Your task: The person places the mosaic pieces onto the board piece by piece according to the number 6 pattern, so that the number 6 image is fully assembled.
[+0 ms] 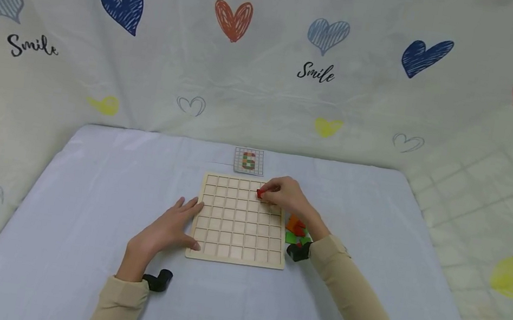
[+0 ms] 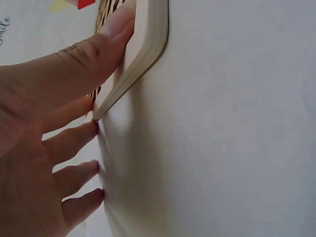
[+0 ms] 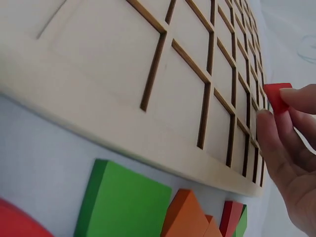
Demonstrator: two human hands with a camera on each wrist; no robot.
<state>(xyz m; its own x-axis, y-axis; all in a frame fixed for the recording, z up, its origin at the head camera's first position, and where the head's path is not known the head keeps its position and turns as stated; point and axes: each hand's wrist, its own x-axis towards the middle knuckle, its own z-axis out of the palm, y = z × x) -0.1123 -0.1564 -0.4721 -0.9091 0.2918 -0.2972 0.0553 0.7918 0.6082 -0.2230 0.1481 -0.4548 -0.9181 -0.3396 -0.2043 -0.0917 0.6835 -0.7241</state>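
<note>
A square wooden grid board (image 1: 234, 261) with recessed cells lies on the white cloth. My left hand (image 1: 170, 228) rests along its left side with spread fingers. In the left wrist view the thumb (image 2: 86, 61) lies over the board's rim, while the other fingers reach the cloth beside it. Over the board's upper right part, my right hand (image 1: 285, 193) pinches a small red block (image 3: 278, 97) between thumb and fingers. The block's exact shape is partly covered by the fingertips.
A pattern card (image 1: 248, 161) showing a coloured figure lies behind the board. Right of the board is a loose group of pieces, including an orange block (image 1: 295, 224) and a green block (image 3: 123, 202). A cloth wall (image 1: 267, 85) with printed hearts rises behind the table.
</note>
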